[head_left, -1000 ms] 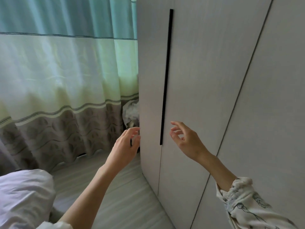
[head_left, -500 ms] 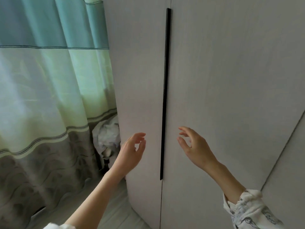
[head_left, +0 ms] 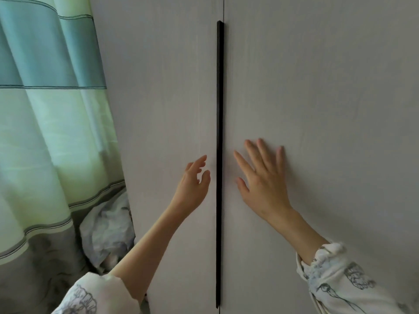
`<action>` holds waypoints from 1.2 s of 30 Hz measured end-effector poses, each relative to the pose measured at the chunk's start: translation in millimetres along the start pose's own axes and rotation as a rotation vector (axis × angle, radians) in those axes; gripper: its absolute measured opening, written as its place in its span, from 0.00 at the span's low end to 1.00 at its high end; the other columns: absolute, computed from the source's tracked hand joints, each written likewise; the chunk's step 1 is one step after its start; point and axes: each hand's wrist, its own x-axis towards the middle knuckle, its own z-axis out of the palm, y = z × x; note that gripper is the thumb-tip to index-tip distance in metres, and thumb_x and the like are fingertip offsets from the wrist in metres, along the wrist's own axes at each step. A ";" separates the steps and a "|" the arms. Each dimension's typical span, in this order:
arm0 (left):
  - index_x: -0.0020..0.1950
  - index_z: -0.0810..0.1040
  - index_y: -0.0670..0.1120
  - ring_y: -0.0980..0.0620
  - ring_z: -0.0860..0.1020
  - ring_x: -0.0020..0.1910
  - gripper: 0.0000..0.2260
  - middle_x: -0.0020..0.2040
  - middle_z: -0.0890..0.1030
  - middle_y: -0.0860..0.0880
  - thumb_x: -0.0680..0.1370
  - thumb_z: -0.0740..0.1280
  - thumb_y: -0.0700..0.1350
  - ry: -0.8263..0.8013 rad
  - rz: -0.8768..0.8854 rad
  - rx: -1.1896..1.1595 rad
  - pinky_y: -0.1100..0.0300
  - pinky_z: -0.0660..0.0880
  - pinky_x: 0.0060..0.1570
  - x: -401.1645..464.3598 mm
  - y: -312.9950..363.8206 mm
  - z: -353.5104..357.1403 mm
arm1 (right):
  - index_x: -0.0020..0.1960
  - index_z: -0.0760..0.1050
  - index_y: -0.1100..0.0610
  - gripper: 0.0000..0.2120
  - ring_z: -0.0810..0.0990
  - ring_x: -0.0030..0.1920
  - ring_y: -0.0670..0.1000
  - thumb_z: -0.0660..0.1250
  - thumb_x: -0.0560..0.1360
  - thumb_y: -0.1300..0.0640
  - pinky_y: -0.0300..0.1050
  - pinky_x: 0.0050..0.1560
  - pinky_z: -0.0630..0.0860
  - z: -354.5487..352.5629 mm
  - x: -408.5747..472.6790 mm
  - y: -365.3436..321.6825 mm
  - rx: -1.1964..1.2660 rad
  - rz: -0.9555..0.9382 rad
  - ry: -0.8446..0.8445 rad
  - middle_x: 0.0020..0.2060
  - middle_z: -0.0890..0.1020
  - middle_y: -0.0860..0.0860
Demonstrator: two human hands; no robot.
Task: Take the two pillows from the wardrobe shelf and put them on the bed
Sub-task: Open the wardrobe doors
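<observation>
A pale grey wardrobe fills the view, its two doors closed: the left door and the right door. A long black vertical handle strip runs along their meeting edge. My left hand hovers just left of the strip, fingers apart and slightly curled, holding nothing. My right hand lies flat with spread fingers on the right door, just right of the strip. The pillows, the shelf and the bed are out of sight.
A green, teal and grey striped curtain hangs at the left, right beside the wardrobe. A crumpled whitish bundle sits low in the gap between curtain and wardrobe.
The view has come closer and squarer to the doors. Both hands rose toward the handle strip; the right hand went from hovering to flat on the right door.
</observation>
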 end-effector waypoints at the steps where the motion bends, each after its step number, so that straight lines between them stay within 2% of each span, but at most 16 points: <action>1: 0.71 0.65 0.46 0.55 0.71 0.58 0.19 0.61 0.71 0.49 0.80 0.58 0.41 -0.011 -0.002 -0.016 0.69 0.65 0.54 7.0 0.2 3.2 | 0.70 0.66 0.56 0.29 0.57 0.73 0.60 0.69 0.70 0.53 0.68 0.69 0.46 7.1 0.4 1.6 -0.073 0.000 -0.007 0.71 0.65 0.58; 3: 0.71 0.65 0.46 0.57 0.72 0.54 0.18 0.60 0.71 0.49 0.80 0.57 0.41 -0.026 0.021 -0.046 0.79 0.64 0.48 17.0 0.6 10.4 | 0.71 0.63 0.55 0.34 0.52 0.74 0.59 0.71 0.69 0.51 0.67 0.70 0.44 19.8 0.3 5.7 -0.195 -0.007 -0.014 0.73 0.61 0.57; 5: 0.70 0.66 0.47 0.59 0.72 0.52 0.18 0.59 0.71 0.49 0.80 0.56 0.40 -0.038 0.043 -0.073 0.80 0.65 0.47 21.7 1.4 15.7 | 0.73 0.60 0.53 0.37 0.48 0.75 0.57 0.70 0.68 0.49 0.66 0.71 0.41 28.1 0.1 9.2 -0.254 -0.009 -0.009 0.74 0.56 0.55; 6: 0.70 0.66 0.48 0.59 0.73 0.52 0.18 0.59 0.72 0.49 0.80 0.56 0.40 -0.052 0.047 -0.096 0.76 0.68 0.51 22.8 1.1 17.0 | 0.73 0.58 0.53 0.38 0.47 0.75 0.57 0.70 0.68 0.49 0.65 0.71 0.40 30.5 0.0 10.0 -0.266 -0.008 -0.001 0.75 0.54 0.54; 8: 0.70 0.66 0.48 0.55 0.74 0.53 0.19 0.61 0.73 0.47 0.79 0.56 0.39 -0.077 0.053 -0.150 0.60 0.73 0.57 23.9 -1.2 17.8 | 0.74 0.57 0.52 0.38 0.47 0.75 0.56 0.69 0.68 0.48 0.64 0.71 0.39 33.4 0.1 9.9 -0.289 0.000 0.010 0.74 0.51 0.53; 10: 0.70 0.67 0.47 0.52 0.75 0.55 0.20 0.61 0.74 0.45 0.78 0.56 0.37 -0.094 0.061 -0.198 0.50 0.74 0.58 24.8 -4.1 17.0 | 0.74 0.56 0.52 0.38 0.47 0.75 0.56 0.68 0.69 0.47 0.64 0.71 0.40 34.9 -0.1 8.3 -0.320 0.013 0.014 0.74 0.51 0.53; 18: 0.70 0.67 0.50 0.50 0.74 0.58 0.20 0.62 0.73 0.45 0.79 0.54 0.37 -0.220 0.029 -0.298 0.49 0.74 0.60 18.5 -8.5 -0.7 | 0.74 0.56 0.50 0.37 0.53 0.74 0.58 0.67 0.70 0.45 0.67 0.69 0.45 25.3 1.2 -4.8 -0.477 0.094 -0.099 0.75 0.57 0.54; 23: 0.67 0.68 0.48 0.47 0.76 0.56 0.19 0.59 0.75 0.44 0.79 0.53 0.36 -0.254 0.007 -0.361 0.47 0.74 0.58 2.3 -7.9 -24.6 | 0.74 0.57 0.51 0.36 0.50 0.75 0.58 0.69 0.70 0.54 0.66 0.70 0.46 10.1 6.6 -23.4 -0.420 0.177 -0.218 0.76 0.53 0.54; 26: 0.65 0.69 0.49 0.49 0.77 0.53 0.18 0.56 0.77 0.44 0.79 0.54 0.35 -0.292 0.022 -0.380 0.52 0.75 0.56 -10.1 -8.2 -45.7 | 0.74 0.57 0.53 0.30 0.49 0.75 0.56 0.63 0.74 0.59 0.60 0.70 0.52 -1.1 7.2 -42.6 -0.203 0.252 -0.287 0.75 0.54 0.54; 28: 0.66 0.70 0.49 0.50 0.78 0.51 0.17 0.54 0.77 0.45 0.79 0.56 0.35 -0.311 0.002 -0.409 0.56 0.76 0.53 -18.3 -6.6 -59.8 | 0.74 0.57 0.54 0.27 0.58 0.73 0.56 0.59 0.77 0.63 0.51 0.68 0.60 -8.3 2.5 -67.1 0.193 0.396 -0.294 0.73 0.61 0.55; 31: 0.66 0.71 0.49 0.49 0.78 0.54 0.16 0.55 0.78 0.45 0.79 0.58 0.38 -0.319 -0.042 -0.442 0.51 0.75 0.58 -32.1 -5.1 -78.7 | 0.73 0.59 0.54 0.23 0.69 0.67 0.55 0.54 0.79 0.65 0.41 0.64 0.65 -21.1 -6.3 -113.4 0.810 0.668 -0.329 0.67 0.71 0.55; 36: 0.66 0.71 0.50 0.49 0.78 0.55 0.19 0.55 0.78 0.45 0.78 0.55 0.36 -0.311 -0.052 -0.478 0.48 0.74 0.60 -57.4 -6.0 -110.3 | 0.71 0.65 0.49 0.21 0.71 0.65 0.51 0.53 0.80 0.63 0.49 0.68 0.66 -40.1 -12.2 -165.6 1.102 0.786 -0.376 0.62 0.74 0.52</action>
